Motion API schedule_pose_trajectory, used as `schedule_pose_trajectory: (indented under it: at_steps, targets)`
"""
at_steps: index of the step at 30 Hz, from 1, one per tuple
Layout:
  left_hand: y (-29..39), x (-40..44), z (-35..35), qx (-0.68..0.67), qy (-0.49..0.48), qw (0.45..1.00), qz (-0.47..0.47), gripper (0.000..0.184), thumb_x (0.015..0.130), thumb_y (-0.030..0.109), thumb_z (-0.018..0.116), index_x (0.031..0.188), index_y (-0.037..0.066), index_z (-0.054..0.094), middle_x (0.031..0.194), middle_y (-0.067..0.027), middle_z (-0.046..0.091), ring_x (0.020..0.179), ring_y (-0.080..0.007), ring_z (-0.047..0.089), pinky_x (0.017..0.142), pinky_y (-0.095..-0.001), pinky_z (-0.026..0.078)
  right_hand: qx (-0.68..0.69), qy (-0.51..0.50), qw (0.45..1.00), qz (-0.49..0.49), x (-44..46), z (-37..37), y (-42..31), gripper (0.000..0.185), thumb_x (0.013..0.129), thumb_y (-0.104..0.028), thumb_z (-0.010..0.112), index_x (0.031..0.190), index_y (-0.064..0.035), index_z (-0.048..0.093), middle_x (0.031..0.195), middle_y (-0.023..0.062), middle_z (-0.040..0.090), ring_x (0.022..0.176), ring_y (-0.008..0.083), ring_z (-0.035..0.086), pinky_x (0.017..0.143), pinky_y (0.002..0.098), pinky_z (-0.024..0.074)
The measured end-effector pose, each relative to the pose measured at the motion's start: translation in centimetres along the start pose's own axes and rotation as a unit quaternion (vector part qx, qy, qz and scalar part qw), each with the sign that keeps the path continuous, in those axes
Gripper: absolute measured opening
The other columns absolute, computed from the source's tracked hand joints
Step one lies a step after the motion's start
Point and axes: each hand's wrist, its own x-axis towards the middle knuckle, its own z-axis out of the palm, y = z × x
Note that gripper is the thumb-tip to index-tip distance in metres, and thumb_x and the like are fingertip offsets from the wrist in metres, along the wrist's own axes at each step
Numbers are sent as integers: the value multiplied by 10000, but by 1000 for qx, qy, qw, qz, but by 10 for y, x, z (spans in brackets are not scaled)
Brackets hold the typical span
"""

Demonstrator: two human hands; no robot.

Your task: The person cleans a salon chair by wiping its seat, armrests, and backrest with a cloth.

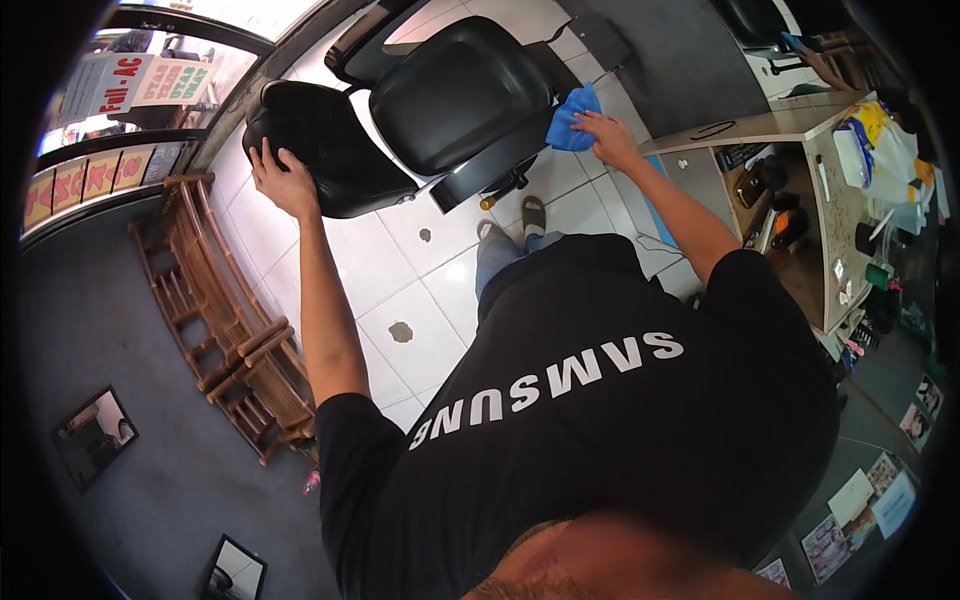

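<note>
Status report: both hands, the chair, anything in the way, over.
Left hand spread on black upholstered chair. Right hand gripping crumpled blue cloth at chair's opposite side. No obstruction visible between hands and chair.

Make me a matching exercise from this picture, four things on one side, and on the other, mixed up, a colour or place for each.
Things:
1. Cloth
2. Left hand
3. Bench
4. Shirt

Colours and places:
A. Brown
B. Resting on the black chair
C. Black and white
D. Blue, in the right hand

Pairs: 1-D, 2-B, 3-A, 4-C
</note>
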Motion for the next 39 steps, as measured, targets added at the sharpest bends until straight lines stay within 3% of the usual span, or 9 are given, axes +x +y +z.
schedule_pose_trajectory:
  at_steps: [4, 7, 13, 18, 24, 29, 32, 34, 39]
  targets:
    - [5, -1, -2, -4, -4, 1000, -20, 407, 988, 249, 580, 1379, 154, 643, 1544, -122, 497, 1370, -397, 449, 1138, -480, 404, 160, 141, 924, 317, 46, -3, -7, 330, 911, -240, 554, 1200, -181, 702, 1014, 206, 737, 1005, 411, 698, 883, 523, 532]
    - [7, -2, -4, -4, -5, 1000, -26, 407, 990, 253, 575, 1378, 149, 642, 1546, -121, 494, 1369, -394, 450, 1141, -475, 401, 171, 234, 925, 245, 80, -11, -22, 310, 894, -318, 579, 1093, -121, 711, 888, 251, 715, 862, 463, 688, 770, 561, 538]
    - [14, -1, -6, 13, -4, 1000, -27, 400, 991, 245, 569, 1372, 145, 641, 1533, -133, 503, 1372, -384, 453, 1136, -472, 406, -16, -90, 996, 4, 106, 77, -115, 287, 811, -295, 626, 1008, -127, 750, 923, 181, 749, 901, 361, 724, 899, 532, 488]
    - [9, -2, -6, 17, -9, 1000, -9, 399, 998, 248, 563, 1375, 142, 636, 1535, -142, 496, 1366, -386, 459, 1136, -475, 402, 98, -116, 974, -167, 75, 130, -252, 387, 833, -201, 633, 1212, -202, 712, 1390, 80, 620, 1357, 278, 516, 1155, 485, 343]
    - [5, -2, -2, 16, -7, 1000, -1, 400, 1000, 245, 560, 1377, 135, 632, 1533, -153, 496, 1354, -395, 463, 1136, -486, 390, 93, -102, 940, -313, 0, 95, -169, 464, 812, -95, 651, 1260, -216, 673, 1584, 16, 450, 1533, 234, 297, 1253, 461, 224]
    - [-1, -3, 1, 12, -6, 1000, 8, 411, 999, 251, 555, 1383, 124, 628, 1535, -154, 493, 1360, -393, 458, 1143, -482, 378, 207, -147, 956, 145, -67, 103, -66, 327, 895, -208, 610, 1197, -104, 679, 1269, 115, 679, 1268, 318, 582, 1108, 471, 418]
    - [4, -4, -2, 19, -13, 1000, 6, 416, 1010, 262, 539, 1394, 122, 619, 1542, -157, 485, 1372, -391, 450, 1141, -482, 376, 378, 29, 765, 521, -90, 94, -4, 338, 974, -292, 579, 1224, -78, 660, 1202, 134, 698, 1139, 319, 647, 950, 465, 513]
    - [7, -5, -3, 24, -15, 1000, -1, 419, 1011, 264, 537, 1396, 121, 617, 1547, -161, 478, 1373, -393, 450, 1141, -484, 374, 571, 153, 579, 561, -98, 116, 54, 380, 974, -304, 578, 1267, -75, 655, 1145, 132, 715, 1006, 293, 693, 875, 430, 533]
    - [5, -6, -3, 36, -28, 999, 2, 425, 1016, 252, 520, 1398, 86, 606, 1551, -191, 465, 1376, -399, 453, 1146, -485, 363, 689, 143, 484, 520, -17, 99, 54, 418, 996, -312, 578, 1338, -72, 568, 1151, 121, 678, 973, 264, 656, 885, 487, 536]
